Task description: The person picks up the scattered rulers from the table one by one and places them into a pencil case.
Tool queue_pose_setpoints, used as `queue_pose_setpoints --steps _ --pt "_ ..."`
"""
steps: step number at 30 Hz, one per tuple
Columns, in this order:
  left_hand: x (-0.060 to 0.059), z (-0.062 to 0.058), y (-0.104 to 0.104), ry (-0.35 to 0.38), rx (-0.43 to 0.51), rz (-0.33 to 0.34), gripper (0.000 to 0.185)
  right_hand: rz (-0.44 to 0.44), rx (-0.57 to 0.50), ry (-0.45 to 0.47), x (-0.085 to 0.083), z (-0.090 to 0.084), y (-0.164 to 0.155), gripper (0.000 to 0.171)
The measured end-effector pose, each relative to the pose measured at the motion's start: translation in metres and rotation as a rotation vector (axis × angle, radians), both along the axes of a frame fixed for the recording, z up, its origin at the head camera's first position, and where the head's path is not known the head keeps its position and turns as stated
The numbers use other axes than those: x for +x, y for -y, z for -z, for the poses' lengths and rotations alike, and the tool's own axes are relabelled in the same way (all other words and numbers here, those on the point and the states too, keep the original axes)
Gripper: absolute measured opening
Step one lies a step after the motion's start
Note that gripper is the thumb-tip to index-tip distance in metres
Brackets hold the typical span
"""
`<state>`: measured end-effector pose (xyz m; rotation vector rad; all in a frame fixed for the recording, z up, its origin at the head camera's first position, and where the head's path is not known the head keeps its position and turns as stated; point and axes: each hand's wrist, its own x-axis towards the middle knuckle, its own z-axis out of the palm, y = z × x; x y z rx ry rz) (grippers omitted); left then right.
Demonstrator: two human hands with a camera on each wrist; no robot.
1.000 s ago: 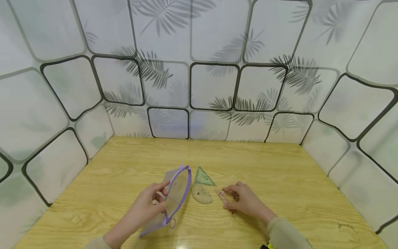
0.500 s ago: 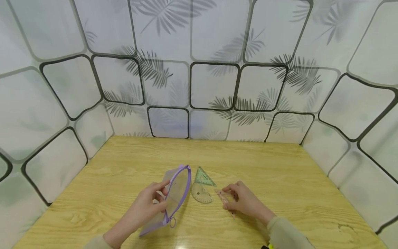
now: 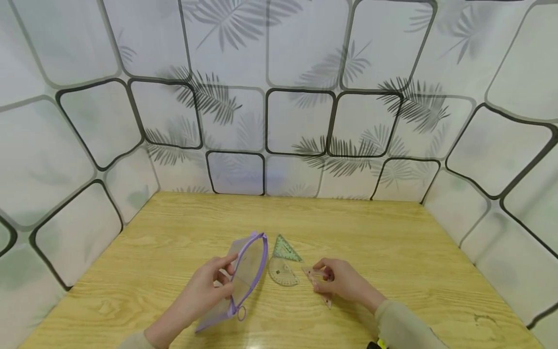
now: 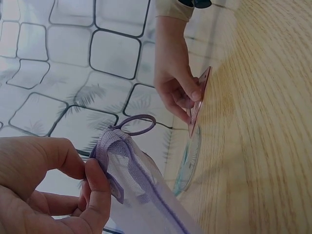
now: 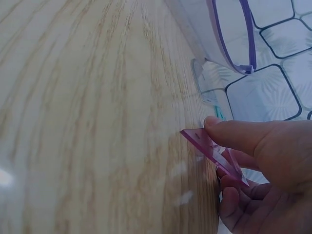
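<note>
- Two hands are seen over the near middle of the wooden table (image 3: 392, 242).
- At near left, a purple mesh pouch (image 3: 244, 276) is held by the left hand (image 3: 202, 291); its open edge is pinched between curled thumb and fingers, and its zipper ring (image 3: 241, 312) hangs at the near end.
- At near right, a pink triangular ruler (image 3: 318, 283) is pinched in the right hand (image 3: 344, 281), thumb on top and fingers curled beneath; one edge is tilted up off the table.
- Between the hands, slightly farther, a clear protractor (image 3: 282, 271) is laid flat.
- Just beyond it, touching, a green set square (image 3: 284, 248) is laid flat.
- Farthest, leaf-patterned panels (image 3: 301, 121) are seen standing around the table.
</note>
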<state>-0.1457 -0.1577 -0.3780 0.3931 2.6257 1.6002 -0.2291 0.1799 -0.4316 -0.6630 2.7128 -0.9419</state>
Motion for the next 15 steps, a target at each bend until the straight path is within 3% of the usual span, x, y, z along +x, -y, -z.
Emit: queue_pose_setpoints --steps 15 --pt "-0.0007 0.0014 0.0004 -0.003 0.01 0.002 0.066 0.051 -0.017 0.04 -0.0003 -0.0066 0.0002 0.03"
